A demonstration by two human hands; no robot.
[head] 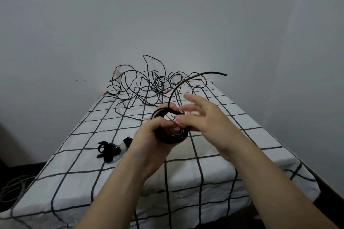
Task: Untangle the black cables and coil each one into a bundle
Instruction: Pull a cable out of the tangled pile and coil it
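Observation:
My left hand [149,135] grips a tight coil of black cable [171,136] above the middle of the table. A pink-white paper tag [172,117] with handwritten digits sits on the coil. The cable's free end [195,76] arcs up and to the right from the coil. My right hand [202,115] is over the coil's right side, fingers spread and blurred, its fingertips at the tag. A tangle of thin black cables [149,83] with small pink tags lies at the far end of the table.
The table [74,163] has a white cloth with a black grid. Several black hook-and-loop straps [109,151] lie left of my left wrist. A grey wall stands behind. Pale wire loops [13,188] lie on the floor at lower left.

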